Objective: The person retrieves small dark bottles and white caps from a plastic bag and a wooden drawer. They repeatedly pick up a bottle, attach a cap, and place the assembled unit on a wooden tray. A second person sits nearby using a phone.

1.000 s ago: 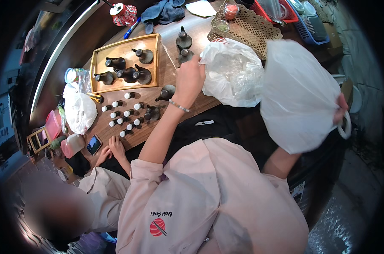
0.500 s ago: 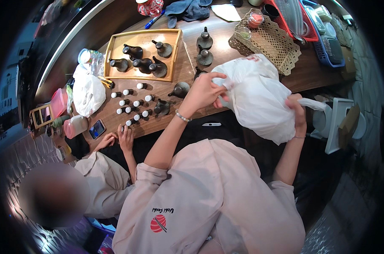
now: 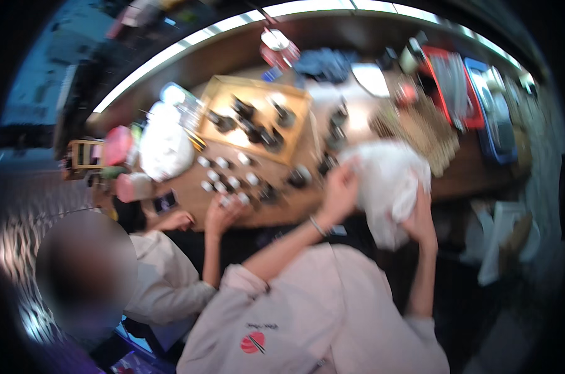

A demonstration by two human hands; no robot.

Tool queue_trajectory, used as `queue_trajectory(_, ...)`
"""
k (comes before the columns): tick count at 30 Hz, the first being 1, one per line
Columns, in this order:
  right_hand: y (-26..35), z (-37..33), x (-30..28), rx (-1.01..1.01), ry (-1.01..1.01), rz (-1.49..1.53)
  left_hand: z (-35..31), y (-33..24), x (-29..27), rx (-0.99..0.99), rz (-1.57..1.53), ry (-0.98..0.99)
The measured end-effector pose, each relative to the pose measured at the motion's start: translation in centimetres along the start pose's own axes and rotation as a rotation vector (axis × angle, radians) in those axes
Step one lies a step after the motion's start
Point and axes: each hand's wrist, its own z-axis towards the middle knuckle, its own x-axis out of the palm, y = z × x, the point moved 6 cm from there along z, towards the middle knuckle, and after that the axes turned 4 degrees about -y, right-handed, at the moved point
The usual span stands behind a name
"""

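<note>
A bulging white plastic bag (image 3: 388,165) hangs between my hands over the table's near edge. My right hand (image 3: 422,219) is closed on the bag's right side, bunching the plastic. At its left edge my left hand (image 3: 341,194) is curled closed against the plastic; motion blurs the fingertips. What the bag holds is hidden. Left of my left hand stand dark flasks, the nearest being a dark flask (image 3: 299,177). Farther left is a cluster of small white-capped bottles (image 3: 233,182).
A wooden tray (image 3: 215,87) holds several dark flasks. At left a co-worker's hand (image 3: 223,212) reaches to the capped bottles, near another white bag (image 3: 165,148). A woven mat (image 3: 429,137), red basket (image 3: 475,112) and blue basket (image 3: 503,149) lie at the right.
The view has swung, so the table sits lower and farther right. My right hand has shifted its hold on the bag. The co-worker's hand has moved onto the white-capped bottles.
</note>
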Motion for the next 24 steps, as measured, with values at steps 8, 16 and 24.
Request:
queue_trajectory(8, -1.9, 1.9, 0.4, 0.03, -0.11, 0.007, -0.4, 1.7, 2.7, -0.176, -0.291, 0.279)
queue_trajectory(16, -0.7, 5.8, 0.3, 0.031, -0.283, -0.276, -1.4, 1.3, 3.8, -0.518, -0.52, 0.415)
queue_trajectory(24, -8.3, 3.3, 11.4, 0.362, 0.178, 0.503, -3.8, -2.5, 7.5, -0.472, -0.544, 0.481)
